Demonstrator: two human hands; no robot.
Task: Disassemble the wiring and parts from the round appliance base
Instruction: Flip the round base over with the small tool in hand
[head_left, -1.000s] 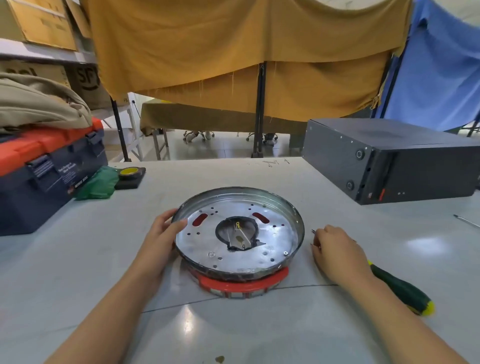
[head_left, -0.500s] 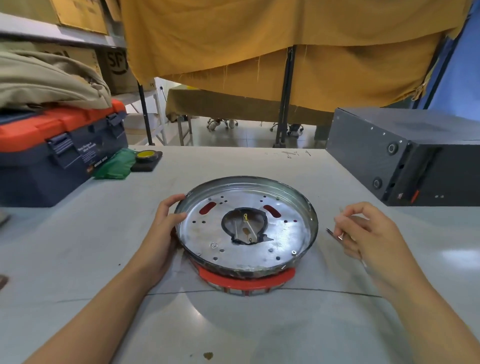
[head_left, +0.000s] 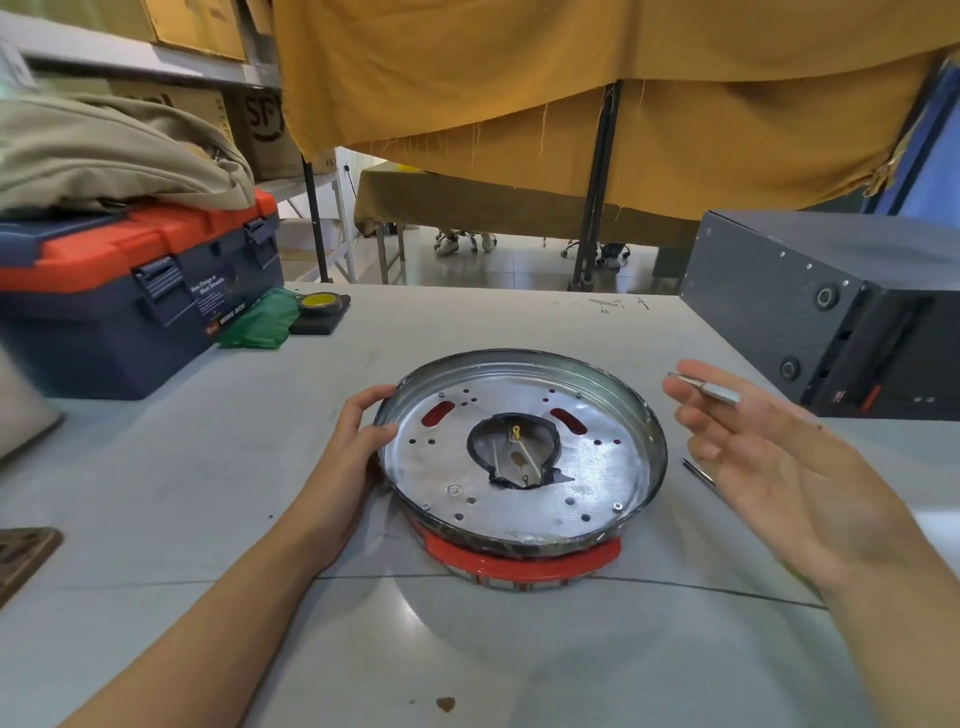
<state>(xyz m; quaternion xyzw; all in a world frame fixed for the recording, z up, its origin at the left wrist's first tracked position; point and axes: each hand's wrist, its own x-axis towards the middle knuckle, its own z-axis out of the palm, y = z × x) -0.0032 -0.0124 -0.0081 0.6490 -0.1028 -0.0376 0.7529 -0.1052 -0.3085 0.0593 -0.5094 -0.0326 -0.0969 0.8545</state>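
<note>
Surface: grey worktable (head_left: 156, 519), with mustard cloth (head_left: 571, 104) hung behind it.
Round appliance base (head_left: 519, 457): set upright at mid-table, metal pan uppermost, red plastic ring (head_left: 524, 558) seen beneath its near edge.
Centre opening (head_left: 514, 451): ragged black-edged hole in the metal plate; thin wires (head_left: 522, 449) with a yellow terminal are seen inside.
Left hand (head_left: 358, 441): placed at the pan's left rim; the thumb is hooked over the rim onto the plate and the fingers are curled round the outer wall, so the base is gripped.
Right hand (head_left: 769, 457): raised to the right of the base, clear of the rim, palm turned left, fingers nearly straight and spread.
Metal tool (head_left: 706, 387): a slim silvery tool, apparently tweezers, is lain across the right fingers near their tips; whether it is pinched by the thumb cannot be told.
Second tool (head_left: 698, 472): a thin dark shaft is seen on the table below the right hand.
Toolbox (head_left: 130, 296): blue with orange lid, far left, a beige bag (head_left: 104, 150) laid on top.
Dark metal case (head_left: 831, 306): far right of the table.
</note>
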